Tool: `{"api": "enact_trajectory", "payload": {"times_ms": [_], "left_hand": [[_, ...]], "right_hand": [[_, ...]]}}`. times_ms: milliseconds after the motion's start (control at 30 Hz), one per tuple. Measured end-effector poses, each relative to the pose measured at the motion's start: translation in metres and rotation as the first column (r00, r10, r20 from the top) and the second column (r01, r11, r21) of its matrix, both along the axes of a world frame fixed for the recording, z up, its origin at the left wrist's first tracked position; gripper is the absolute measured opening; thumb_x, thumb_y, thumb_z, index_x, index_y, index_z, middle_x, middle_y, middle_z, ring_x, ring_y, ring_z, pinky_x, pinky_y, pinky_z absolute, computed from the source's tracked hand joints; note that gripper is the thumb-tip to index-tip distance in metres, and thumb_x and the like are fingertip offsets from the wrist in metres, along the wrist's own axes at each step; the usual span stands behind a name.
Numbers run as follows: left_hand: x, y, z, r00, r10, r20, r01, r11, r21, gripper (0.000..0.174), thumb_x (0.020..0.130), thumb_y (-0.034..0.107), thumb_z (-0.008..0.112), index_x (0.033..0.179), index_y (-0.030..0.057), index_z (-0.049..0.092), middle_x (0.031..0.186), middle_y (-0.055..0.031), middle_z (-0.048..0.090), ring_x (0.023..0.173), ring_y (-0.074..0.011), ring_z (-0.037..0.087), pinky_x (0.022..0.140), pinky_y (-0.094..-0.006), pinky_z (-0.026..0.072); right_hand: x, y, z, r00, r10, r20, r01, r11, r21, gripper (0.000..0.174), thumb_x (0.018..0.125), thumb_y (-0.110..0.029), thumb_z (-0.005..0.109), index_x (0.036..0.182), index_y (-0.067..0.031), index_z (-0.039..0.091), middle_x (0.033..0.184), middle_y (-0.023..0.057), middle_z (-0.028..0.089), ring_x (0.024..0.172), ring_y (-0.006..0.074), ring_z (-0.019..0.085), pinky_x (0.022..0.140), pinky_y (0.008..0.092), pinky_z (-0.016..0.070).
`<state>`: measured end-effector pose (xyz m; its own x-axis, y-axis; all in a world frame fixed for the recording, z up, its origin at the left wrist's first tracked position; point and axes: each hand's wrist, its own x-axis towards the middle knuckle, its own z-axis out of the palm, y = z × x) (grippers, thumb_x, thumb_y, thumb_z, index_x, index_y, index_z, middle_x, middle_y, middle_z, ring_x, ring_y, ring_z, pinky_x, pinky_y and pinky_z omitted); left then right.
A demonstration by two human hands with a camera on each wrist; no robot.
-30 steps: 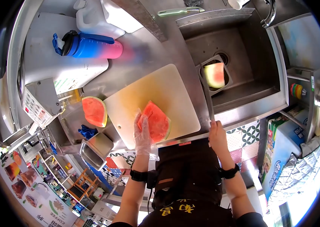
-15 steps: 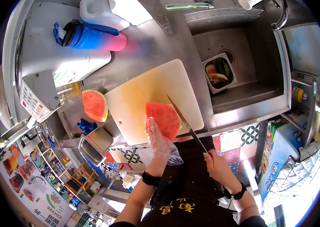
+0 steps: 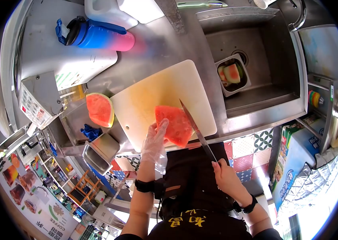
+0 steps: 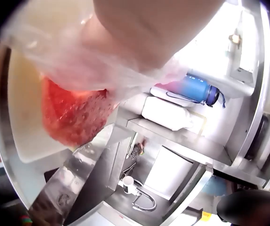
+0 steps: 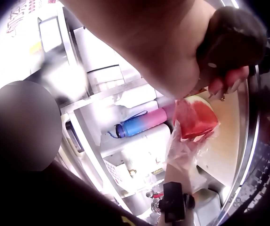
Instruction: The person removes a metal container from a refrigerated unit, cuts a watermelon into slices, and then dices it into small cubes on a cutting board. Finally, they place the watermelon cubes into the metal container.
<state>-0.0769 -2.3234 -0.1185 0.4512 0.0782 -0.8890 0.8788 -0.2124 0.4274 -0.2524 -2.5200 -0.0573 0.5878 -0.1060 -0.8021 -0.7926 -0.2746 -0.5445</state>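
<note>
A chunk of red watermelon (image 3: 175,127) sits at the front of the white cutting board (image 3: 147,94). My left hand (image 3: 155,138), in a clear plastic glove, grips the left edge of this chunk. With my right hand (image 3: 227,178) I hold a long knife (image 3: 197,133) by its handle, the blade pointing away from me along the chunk's right side. The right wrist view shows the dark knife handle (image 5: 233,40) in my curled fingers and the watermelon (image 5: 196,117) beyond. Left of the board lies another watermelon piece (image 3: 100,110).
In the sink (image 3: 265,94) at the right, a small metal pan (image 3: 245,85) contains rind pieces (image 3: 231,73). A blue-and-pink bottle (image 3: 101,36) lies at the back left. Near the counter's front left are a blue cloth (image 3: 91,132) and a metal container (image 3: 103,154).
The knife has come from beside the sink pan to the chunk's right side. A rind piece has dropped into the pan. My left hand has shifted the chunk slightly right and turned it.
</note>
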Motion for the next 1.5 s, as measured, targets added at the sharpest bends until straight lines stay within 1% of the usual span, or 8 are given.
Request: {"api": "enact_trajectory", "payload": {"times_ms": [167, 367, 667, 733, 1067, 1167, 1367, 1500], "left_hand": [[0.013, 0.011, 0.002, 0.835, -0.548, 0.057, 0.529, 0.827, 0.191, 0.068, 0.089, 0.058, 0.054, 0.126, 0.001, 0.046, 0.119, -0.0096, 0.061, 0.104, -0.0189, 0.06, 0.081, -0.0332, 0.0515], [0.014, 0.0, 0.008, 0.947, -0.321, 0.013, 0.314, 0.935, 0.164, 0.068, 0.088, 0.057, 0.055, 0.126, 0.0021, 0.047, 0.118, -0.0124, 0.062, 0.106, -0.0209, 0.061, 0.082, -0.032, 0.0519], [-0.023, 0.052, -0.036, 0.158, -0.931, 0.328, 0.688, 0.342, 0.64, 0.081, 0.082, 0.004, 0.069, 0.149, 0.0107, 0.023, 0.151, -0.0085, 0.033, 0.132, -0.0228, 0.041, 0.106, -0.0315, 0.0381], [-0.025, 0.056, -0.046, 0.388, -0.857, 0.341, 0.728, 0.511, 0.456, 0.084, 0.085, 0.012, 0.065, 0.15, 0.012, 0.013, 0.152, -0.0108, 0.028, 0.133, -0.0278, 0.04, 0.106, -0.0342, 0.0397], [-0.028, 0.05, -0.043, 0.223, -0.921, 0.32, 0.679, 0.382, 0.627, 0.092, 0.081, 0.007, 0.068, 0.151, 0.0088, 0.007, 0.156, -0.0125, 0.019, 0.138, -0.0356, 0.031, 0.111, -0.0386, 0.0339], [-0.018, 0.036, -0.026, 0.485, -0.857, 0.173, 0.741, 0.508, 0.438, 0.09, 0.082, 0.009, 0.067, 0.15, 0.0026, 0.007, 0.156, -0.0126, 0.017, 0.142, -0.0317, 0.025, 0.117, -0.0375, 0.0206], [-0.025, 0.049, -0.036, 0.021, -0.976, 0.216, 0.548, 0.192, 0.815, 0.072, 0.091, 0.017, 0.062, 0.148, 0.0046, 0.02, 0.149, -0.0134, 0.034, 0.13, -0.0236, 0.044, 0.105, -0.0329, 0.0407], [-0.025, 0.056, -0.041, 0.896, -0.266, 0.356, 0.267, 0.962, 0.046, 0.056, 0.099, 0.036, 0.048, 0.144, 0.0069, 0.032, 0.14, -0.0122, 0.046, 0.123, -0.024, 0.052, 0.102, -0.035, 0.0447]], "right_hand": [[0.008, 0.024, -0.043, 0.996, 0.053, 0.067, -0.048, 0.996, -0.069, 0.036, 0.099, -0.035, 0.047, 0.09, 0.0001, 0.046, 0.06, 0.0267, 0.057, 0.058, 0.0483, 0.057, 0.048, 0.0543, 0.0433], [0.002, 0.082, -0.13, 0.984, 0.011, 0.178, 0.014, 0.991, -0.137, 0.034, 0.098, -0.034, 0.047, 0.1, 0.0001, 0.046, 0.061, 0.0255, 0.059, 0.058, 0.0455, 0.059, 0.049, 0.053, 0.046], [0.023, 0.045, -0.115, 0.946, 0.238, 0.218, -0.137, 0.907, -0.399, 0.036, 0.094, -0.04, 0.054, 0.087, -0.0045, 0.048, 0.059, 0.0153, 0.06, 0.053, 0.0361, 0.061, 0.046, 0.0455, 0.0494], [0.025, 0.039, -0.116, 0.934, 0.25, 0.255, -0.122, 0.895, -0.43, 0.036, 0.094, -0.04, 0.054, 0.088, -0.0045, 0.048, 0.059, 0.0154, 0.06, 0.053, 0.0364, 0.061, 0.046, 0.0456, 0.0487], [0.004, -0.014, -0.112, 0.964, -0.124, 0.234, 0.199, 0.922, -0.333, 0.034, 0.098, -0.038, 0.046, 0.101, -0.0037, 0.047, 0.069, 0.0276, 0.059, 0.067, 0.0497, 0.057, 0.053, 0.0569, 0.0414], [0.009, -0.015, -0.09, 0.975, -0.073, 0.209, 0.111, 0.978, -0.175, 0.032, 0.098, -0.038, 0.046, 0.102, -0.0058, 0.047, 0.07, 0.0274, 0.059, 0.069, 0.0498, 0.057, 0.055, 0.0577, 0.042], [0.035, 0.023, -0.064, 0.98, -0.049, 0.192, 0.044, 0.999, 0.032, 0.033, 0.098, -0.036, 0.048, 0.097, -0.0029, 0.047, 0.07, 0.0255, 0.059, 0.066, 0.0476, 0.057, 0.054, 0.0537, 0.0426], [0.036, 0.026, -0.05, 0.957, 0.147, 0.252, -0.136, 0.989, -0.06, 0.034, 0.096, -0.039, 0.05, 0.098, -0.0049, 0.051, 0.069, 0.018, 0.061, 0.061, 0.0396, 0.06, 0.051, 0.0465, 0.0478]]}}
